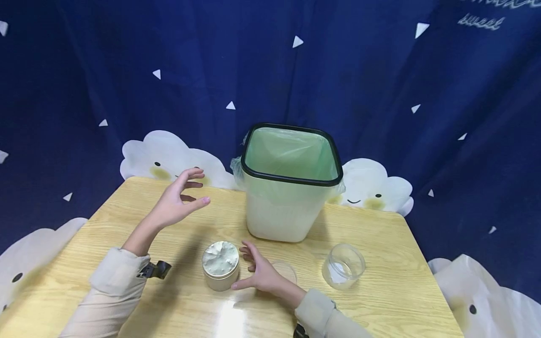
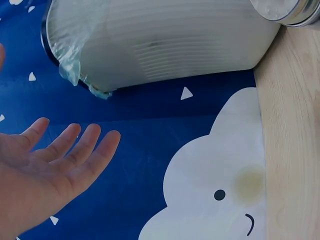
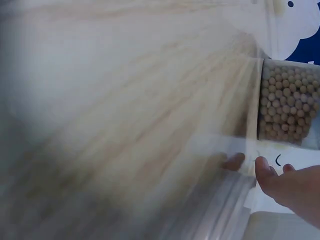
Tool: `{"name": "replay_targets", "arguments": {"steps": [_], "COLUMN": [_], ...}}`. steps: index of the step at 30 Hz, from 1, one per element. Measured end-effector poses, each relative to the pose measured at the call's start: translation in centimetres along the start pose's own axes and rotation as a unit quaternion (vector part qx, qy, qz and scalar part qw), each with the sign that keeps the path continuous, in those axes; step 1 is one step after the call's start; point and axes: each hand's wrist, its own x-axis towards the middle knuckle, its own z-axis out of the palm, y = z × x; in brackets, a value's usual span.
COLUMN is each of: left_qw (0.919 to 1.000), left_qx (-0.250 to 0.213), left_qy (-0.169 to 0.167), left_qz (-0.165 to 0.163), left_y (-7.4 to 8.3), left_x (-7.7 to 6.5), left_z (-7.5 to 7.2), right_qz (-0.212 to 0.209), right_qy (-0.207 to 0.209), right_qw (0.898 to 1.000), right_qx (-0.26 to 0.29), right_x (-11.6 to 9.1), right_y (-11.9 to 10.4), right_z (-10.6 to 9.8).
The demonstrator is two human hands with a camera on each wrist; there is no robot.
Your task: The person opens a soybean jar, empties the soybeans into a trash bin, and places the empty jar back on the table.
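A round jar (image 1: 221, 280) filled to the top with a pale, lumpy cream-like substance (image 1: 220, 258) stands upright on the table. My right hand (image 1: 264, 276) is just right of it, fingers and thumb spread and lightly bent; whether the thumb touches the jar I cannot tell. Partly behind that hand lies a clear round disc (image 1: 285, 270), perhaps a lid. My left hand (image 1: 175, 201) hovers above the table, left of the bin, fingers apart and holding nothing. In the left wrist view, the left hand (image 2: 55, 175) shows straight, spread fingers. The right wrist view shows the right hand (image 3: 292, 190) only partly.
A white bin (image 1: 276, 213) with a black rim and green liner stands at the table's back. A clear round container (image 1: 344, 267) with something white inside is at right. In the right wrist view, a box of beige balls (image 3: 289, 105) shows beside a blurred surface.
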Motion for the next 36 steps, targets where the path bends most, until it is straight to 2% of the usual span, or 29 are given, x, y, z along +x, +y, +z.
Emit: {"name": "replay_targets", "arguments": {"steps": [5,14,22,36], "left_qw": [1.0,0.9999,1.0,0.9996], "left_qx": [0.001,0.01,-0.004,-0.017], "left_qy": [0.002,0.009,0.0,-0.02], "left_qz": [0.001,0.007,0.004,0.007], "left_y": [-0.1,0.1,-0.3,-0.8], "left_x": [-0.1,-0.9,-1.3,-1.4], "left_z": [0.0,-0.3,0.0,1.0], "right_qz": [0.006,-0.006,0.012,-0.018], "right_qy": [-0.006,-0.015,0.015,0.057], "right_qw": [1.0,1.0,1.0,0.997], "right_qx": [-0.006,0.015,-0.022,-0.047], "right_x": [0.7,1.7,2.1,1.7], "right_y": [0.2,0.6,0.7,0.1], "right_z": [0.8,2.4,3.3,2.5]}}
